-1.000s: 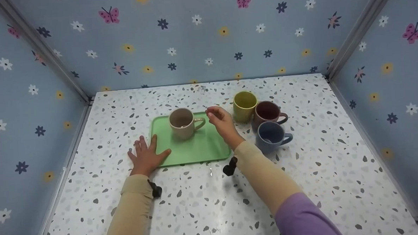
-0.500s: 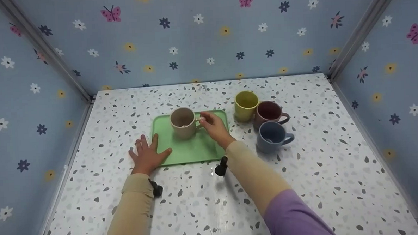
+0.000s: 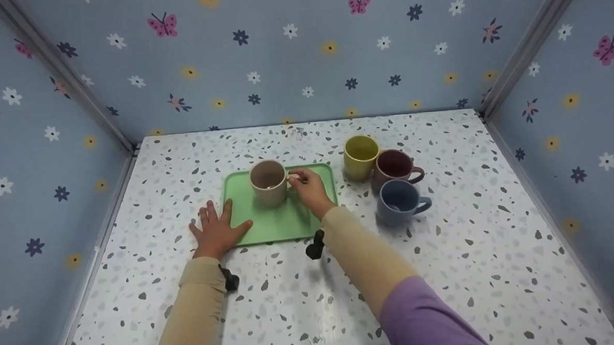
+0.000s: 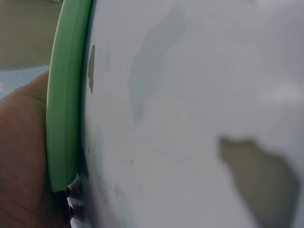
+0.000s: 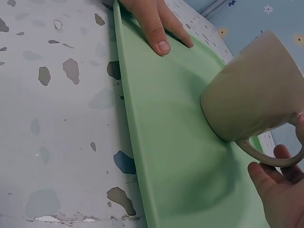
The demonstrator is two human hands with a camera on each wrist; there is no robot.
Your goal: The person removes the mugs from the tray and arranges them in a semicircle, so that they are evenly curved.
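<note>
A beige mug (image 3: pixel 269 184) stands upright on a green tray (image 3: pixel 260 231), its handle pointing right. My right hand (image 3: pixel 310 190) grips that handle. In the right wrist view, the right hand's fingers (image 5: pixel 280 175) curl at the handle of the beige mug (image 5: pixel 256 88). At the tray's left side my left hand (image 3: pixel 217 231) lies with its fingers spread, the thumb and forefinger over the rim. The right wrist view shows the left hand's thumb (image 5: pixel 159 40) on the tray. In the left wrist view, part of the left hand (image 4: pixel 23 156) shows behind the tray's edge (image 4: pixel 66 109).
Right of the tray, a yellow mug (image 3: pixel 358 167), a dark red mug (image 3: pixel 385 179) and a blue mug (image 3: pixel 394 215) stand close together on the speckled table (image 3: pixel 446 270). Patterned blue walls (image 3: pixel 302 53) enclose the table at the back and both sides.
My right hand has moved left over the tray and taken hold of the beige mug's handle. The left hand has stayed on the tray's left edge.
</note>
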